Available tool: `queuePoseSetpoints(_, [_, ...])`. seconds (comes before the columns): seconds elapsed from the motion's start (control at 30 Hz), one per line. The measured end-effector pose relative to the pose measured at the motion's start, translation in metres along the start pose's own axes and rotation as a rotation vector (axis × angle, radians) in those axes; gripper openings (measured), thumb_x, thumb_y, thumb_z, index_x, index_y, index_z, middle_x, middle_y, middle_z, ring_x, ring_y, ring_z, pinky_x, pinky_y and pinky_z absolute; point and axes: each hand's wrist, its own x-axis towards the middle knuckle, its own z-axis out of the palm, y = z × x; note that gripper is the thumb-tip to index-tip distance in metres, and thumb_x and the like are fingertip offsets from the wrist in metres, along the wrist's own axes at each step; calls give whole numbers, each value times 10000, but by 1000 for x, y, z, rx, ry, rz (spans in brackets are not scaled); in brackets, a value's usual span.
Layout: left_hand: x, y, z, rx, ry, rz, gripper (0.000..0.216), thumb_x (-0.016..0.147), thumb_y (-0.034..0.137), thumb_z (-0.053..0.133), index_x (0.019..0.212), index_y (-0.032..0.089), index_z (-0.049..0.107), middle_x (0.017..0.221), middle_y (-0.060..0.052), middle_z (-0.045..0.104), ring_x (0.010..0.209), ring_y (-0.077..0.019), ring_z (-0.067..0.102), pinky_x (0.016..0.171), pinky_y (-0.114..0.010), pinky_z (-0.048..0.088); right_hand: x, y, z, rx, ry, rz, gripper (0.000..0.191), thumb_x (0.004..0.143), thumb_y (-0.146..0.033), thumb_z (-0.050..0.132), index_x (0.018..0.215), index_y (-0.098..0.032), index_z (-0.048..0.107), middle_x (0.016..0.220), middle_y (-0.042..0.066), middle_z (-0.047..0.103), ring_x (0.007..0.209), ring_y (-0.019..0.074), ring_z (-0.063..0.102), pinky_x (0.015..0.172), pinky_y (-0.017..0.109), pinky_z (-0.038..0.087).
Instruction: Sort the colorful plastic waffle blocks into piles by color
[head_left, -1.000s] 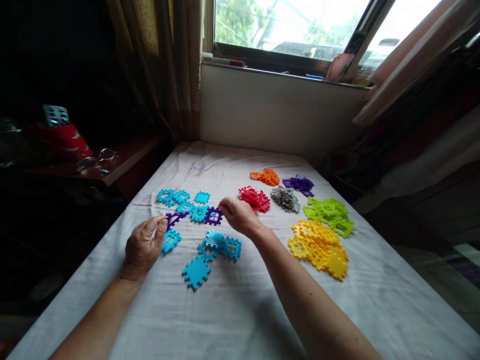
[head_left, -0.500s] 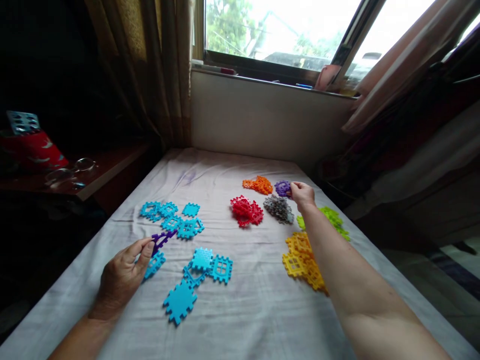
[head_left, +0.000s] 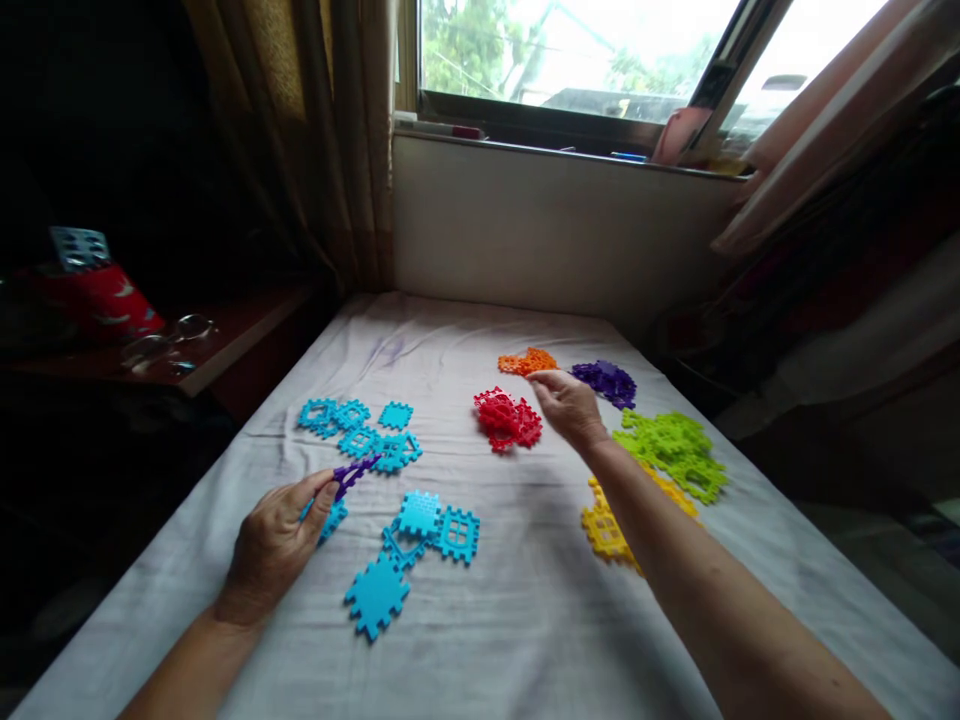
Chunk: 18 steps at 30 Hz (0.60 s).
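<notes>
Window (head_left: 555,50) beyond far end of sheet-covered surface (head_left: 457,650). Left hand (head_left: 274,540) pinches slim purple piece (head_left: 352,475) between thumb and fingers, amid light-blue pieces (head_left: 377,597). Right hand (head_left: 570,408) near orange pile (head_left: 531,361), fingers drawn together; from where I stand, cannot tell if they hold anything. Red pile (head_left: 506,420) just left of it; purple pile (head_left: 606,382) right. Right forearm crosses over yellow pile (head_left: 604,530), green pile (head_left: 675,450) adjoining.

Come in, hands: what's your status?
Left hand pinching purple piece. Right hand near orange pile, contents unclear. Right forearm partly blocking view of yellow pile.
</notes>
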Motion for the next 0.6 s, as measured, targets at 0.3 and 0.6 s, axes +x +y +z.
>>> queuePoseSetpoints(0.3, [3, 14, 2, -74, -36, -3, 447, 973, 548, 418, 968, 229, 731, 864, -38, 787, 759, -193, 743, 733, -281, 592, -73, -143, 66, 189, -507, -396, 245, 868, -353, 702, 1091, -255, 737, 966, 25, 762, 794, 126, 677, 706, 214, 478])
queuePoseSetpoints(0.6, [-4, 18, 4, -163, -184, 97, 379, 950, 516, 502, 1127, 229, 675, 1040, -67, 768, 966, -208, 723, 902, -338, 567, -34, -60, 24, 205, -280, 72, 185, 863, -327, 614, 870, -213, 759, 734, -5, 740, 643, 114, 638, 631, 197, 455])
